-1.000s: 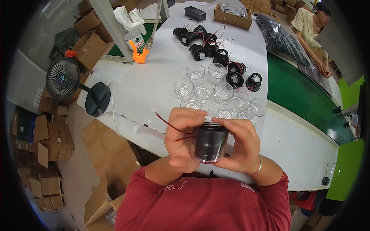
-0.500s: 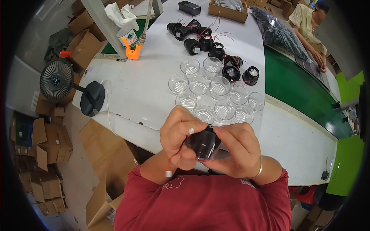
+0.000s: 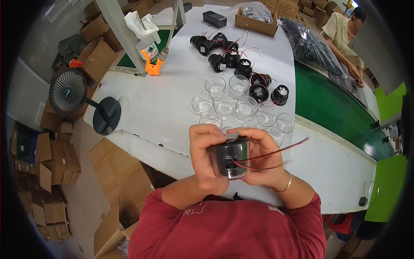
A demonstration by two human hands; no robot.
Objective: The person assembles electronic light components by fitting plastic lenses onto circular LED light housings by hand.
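Close to my chest, both hands hold a black cylindrical unit [image 3: 235, 149] that sits in a clear plastic cup [image 3: 218, 166]. My left hand [image 3: 203, 152] is closed round its left side, thumb low. My right hand [image 3: 268, 166] grips the right side, its fingertips near the top edge. Thin red and black wires [image 3: 272, 153] come out of the unit's side and stretch to the right, past my right hand. Just beyond my hands stand several empty clear cups [image 3: 224, 106]; my fingers partly hide the nearest ones.
Several black units with red wires [image 3: 243, 67] lie behind the cups. Farther back are a black box [image 3: 214, 19] and a cardboard tray [image 3: 257, 26]. A fan [image 3: 69, 93] stands at left. Across the green belt [image 3: 317, 101], a person [image 3: 345, 34] works beside a bagged bundle [image 3: 312, 45].
The black unit has been turned in my hands. Its wires, which hung by my left hand, now reach out to the right. My fingers have shifted round it.
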